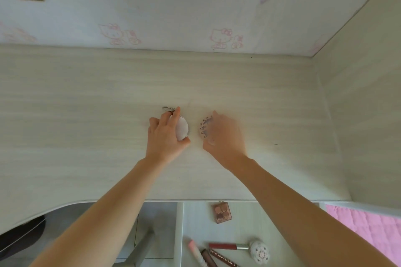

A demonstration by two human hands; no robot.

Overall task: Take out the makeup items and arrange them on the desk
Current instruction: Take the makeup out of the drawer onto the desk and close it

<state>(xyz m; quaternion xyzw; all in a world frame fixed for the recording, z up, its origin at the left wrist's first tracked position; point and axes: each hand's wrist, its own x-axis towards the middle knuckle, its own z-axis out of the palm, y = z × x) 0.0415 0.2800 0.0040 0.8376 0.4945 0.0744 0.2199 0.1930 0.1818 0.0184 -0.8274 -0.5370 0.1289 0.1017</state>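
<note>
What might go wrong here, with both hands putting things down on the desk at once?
The left hand and right hand set two round compacts close together; they might knock. The drawer below is open, so a forearm could catch it.

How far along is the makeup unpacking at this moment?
Early. Nothing lies released on the desk yet. In hand: the left hand holds a round compact, the right hand covers a patterned disc. Left in the drawer: a palette, lip tubes and a small puff.
</note>
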